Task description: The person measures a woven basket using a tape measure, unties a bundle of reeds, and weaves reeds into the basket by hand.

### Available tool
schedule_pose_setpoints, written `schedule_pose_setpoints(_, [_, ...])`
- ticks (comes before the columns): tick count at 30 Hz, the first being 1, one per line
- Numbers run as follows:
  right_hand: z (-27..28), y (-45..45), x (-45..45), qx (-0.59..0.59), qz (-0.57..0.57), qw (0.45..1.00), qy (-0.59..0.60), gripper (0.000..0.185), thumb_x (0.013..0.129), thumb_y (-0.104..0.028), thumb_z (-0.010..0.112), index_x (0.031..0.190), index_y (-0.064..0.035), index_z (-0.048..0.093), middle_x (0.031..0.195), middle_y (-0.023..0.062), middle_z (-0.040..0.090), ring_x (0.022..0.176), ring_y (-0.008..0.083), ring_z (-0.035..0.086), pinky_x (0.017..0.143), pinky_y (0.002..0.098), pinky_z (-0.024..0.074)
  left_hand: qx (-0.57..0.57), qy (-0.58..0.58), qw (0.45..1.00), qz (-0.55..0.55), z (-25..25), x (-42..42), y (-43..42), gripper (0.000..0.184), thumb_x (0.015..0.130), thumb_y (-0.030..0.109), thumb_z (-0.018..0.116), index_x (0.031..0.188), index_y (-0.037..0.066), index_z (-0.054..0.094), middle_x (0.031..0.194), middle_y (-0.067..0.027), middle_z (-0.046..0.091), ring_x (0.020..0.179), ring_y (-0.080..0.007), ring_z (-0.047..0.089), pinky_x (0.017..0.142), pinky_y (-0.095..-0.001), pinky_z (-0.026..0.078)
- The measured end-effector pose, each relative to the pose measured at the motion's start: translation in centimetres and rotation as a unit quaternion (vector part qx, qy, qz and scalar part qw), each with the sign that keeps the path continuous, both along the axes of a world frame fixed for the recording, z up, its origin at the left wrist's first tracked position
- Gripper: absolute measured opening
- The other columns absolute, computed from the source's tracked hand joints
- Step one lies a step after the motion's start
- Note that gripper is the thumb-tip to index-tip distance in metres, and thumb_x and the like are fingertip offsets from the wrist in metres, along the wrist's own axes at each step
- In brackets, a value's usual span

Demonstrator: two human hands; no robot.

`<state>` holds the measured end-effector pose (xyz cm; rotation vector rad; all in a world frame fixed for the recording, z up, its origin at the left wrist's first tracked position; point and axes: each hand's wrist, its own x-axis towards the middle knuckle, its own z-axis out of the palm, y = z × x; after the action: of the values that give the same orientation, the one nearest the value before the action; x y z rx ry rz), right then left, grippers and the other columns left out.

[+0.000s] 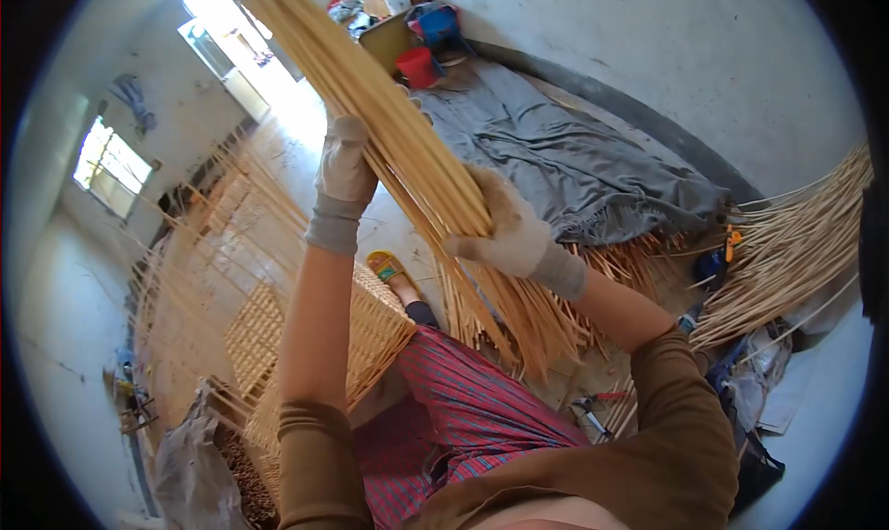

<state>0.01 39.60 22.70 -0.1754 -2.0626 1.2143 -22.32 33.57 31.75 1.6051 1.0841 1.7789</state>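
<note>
Both my hands wear pale work gloves with grey cuffs. A thick bundle of long, flat, light-tan cane strips (370, 95) slants across the view from the upper left down toward the floor. My left hand (347, 164) is closed on the bundle's left side, its fingers partly hidden behind the strips. Lower down, my right hand (509, 224) grips the same bundle from the right, thumb across the front. The lower ends of the strips fan out near more reddish strips on the floor. A partly woven basketwork piece (375, 331) stands by my left forearm, with long unwoven stakes sticking up.
A grey cloth (574, 150) covers a heap on the floor. To the right lies a big bundle of thin canes (787, 252). Red-handled pliers (597, 410) rest near my knee. A red bucket (417, 67) stands at the back. A crumpled sack (199, 461) is at lower left.
</note>
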Motion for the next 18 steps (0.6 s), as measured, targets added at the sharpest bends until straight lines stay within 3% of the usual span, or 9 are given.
schedule_pose_setpoints(2, [2.3, -1.7, -0.7, 0.126, -0.116, 0.98, 0.101, 0.094, 0.075, -0.023, 0.082, 0.154, -0.0054, 0.035, 0.127, 0.021, 0.056, 0.118, 0.0345, 0.053, 0.107, 0.0424, 0.0407, 0.026, 0.015, 0.999, 0.012, 3.4, 4.3, -2.4, 0.092, 0.085, 0.061, 0.074, 0.139, -0.008, 0.045, 0.127, -0.0225, 0.062, 0.114, -0.0346, 0.066, 0.097, -0.0436, 0.058])
schedule_pose_setpoints(5, [8.9, -4.2, -0.9, 0.06, -0.02, 0.989, 0.13, 0.095, 0.075, -0.028, 0.079, 0.156, -0.0061, 0.033, 0.134, 0.0249, 0.056, 0.122, 0.0391, 0.051, 0.109, 0.048, 0.0394, -0.003, 0.071, 0.952, 0.297, 9.2, 7.2, -5.6, 0.054, 0.091, 0.031, 0.077, 0.123, -0.007, 0.057, 0.106, -0.0162, 0.071, 0.098, -0.0263, 0.071, 0.085, -0.0373, 0.061])
schedule_pose_setpoints(7, [13.3, -6.1, -1.9, 0.062, -0.002, 0.983, 0.17, 0.089, 0.081, -0.031, 0.075, 0.156, -0.0066, 0.033, 0.138, 0.0249, 0.055, 0.126, 0.0383, 0.052, 0.11, 0.0479, 0.0403, 0.041, 0.059, 0.958, 0.278, 15.2, 8.9, -8.0, 0.048, 0.09, 0.032, 0.078, 0.118, -0.004, 0.062, 0.099, -0.0133, 0.071, 0.093, -0.0224, 0.071, 0.083, -0.0331, 0.06])
schedule_pose_setpoints(9, [21.6, -10.1, -1.0, -0.076, 0.14, 0.981, 0.115, 0.09, 0.085, -0.031, 0.074, 0.157, -0.0043, 0.028, 0.134, 0.0243, 0.051, 0.121, 0.0381, 0.056, 0.104, 0.0421, 0.0489, -0.021, 0.174, 0.925, 0.337, 27.2, 5.8, -12.5, 0.042, 0.088, 0.031, 0.079, 0.112, 0.0, 0.064, 0.09, -0.0078, 0.068, 0.081, -0.018, 0.068, 0.073, -0.0303, 0.059])
schedule_pose_setpoints(11, [23.2, -13.7, -7.1, -0.021, 0.122, 0.941, 0.316, 0.089, 0.092, -0.041, 0.064, 0.156, 0.0045, 0.023, 0.135, 0.0276, 0.049, 0.124, 0.0375, 0.052, 0.107, 0.0434, 0.0461, -0.006, 0.236, 0.879, 0.414, 32.7, 7.5, -15.5, 0.04, 0.087, 0.031, 0.08, 0.109, 0.001, 0.064, 0.086, -0.0041, 0.065, 0.072, -0.0155, 0.065, 0.064, -0.0292, 0.056])
schedule_pose_setpoints(13, [22.3, -18.8, -7.8, 0.082, 0.017, 0.923, 0.375, 0.086, 0.093, -0.044, 0.06, 0.155, 0.006, 0.026, 0.135, 0.0291, 0.049, 0.123, 0.0376, 0.052, 0.107, 0.0448, 0.0442, 0.02, 0.277, 0.851, 0.445, 36.4, 9.8, -19.7, 0.039, 0.087, 0.031, 0.08, 0.109, 0.002, 0.065, 0.086, -0.0036, 0.065, 0.07, -0.0149, 0.064, 0.061, -0.0292, 0.055])
schedule_pose_setpoints(15, [20.3, -21.4, -4.8, 0.242, 0.199, 0.942, 0.119, 0.085, 0.093, -0.039, 0.062, 0.153, 0.0073, 0.024, 0.149, 0.0331, 0.037, 0.135, 0.0411, 0.047, 0.111, 0.0468, 0.043, -0.096, 0.335, 0.819, 0.455, 39.7, 9.8, -25.3, 0.04, 0.088, 0.03, 0.078, 0.114, 0.004, 0.063, 0.088, -0.0034, 0.063, 0.068, -0.0141, 0.061, 0.059, -0.0295, 0.053])
schedule_pose_setpoints(16, [17.8, -22.3, -3.4, 0.237, 0.281, 0.925, 0.097, 0.075, 0.094, -0.036, 0.063, 0.152, -0.0005, 0.032, 0.15, 0.0302, 0.038, 0.137, 0.0393, 0.046, 0.11, 0.0466, 0.0445, -0.094, 0.336, 0.817, 0.46, 39.6, 9.8, -27.7, 0.04, 0.088, 0.03, 0.078, 0.114, 0.004, 0.063, 0.088, -0.0034, 0.063, 0.068, -0.0141, 0.061, 0.059, -0.0295, 0.053])
schedule_pose_setpoints(18, [10.7, -24.0, -3.1, 0.274, 0.36, 0.879, 0.152, 0.067, 0.093, -0.032, 0.066, 0.151, -0.0111, 0.04, 0.152, 0.0241, 0.039, 0.138, 0.0377, 0.045, 0.11, 0.0462, 0.0437, -0.103, 0.437, 0.679, 0.581, 37.9, 9.7, -32.3, 0.044, 0.09, 0.025, 0.075, 0.124, 0.004, 0.058, 0.089, -0.0047, 0.063, 0.069, -0.0142, 0.061, 0.06, -0.0289, 0.054])
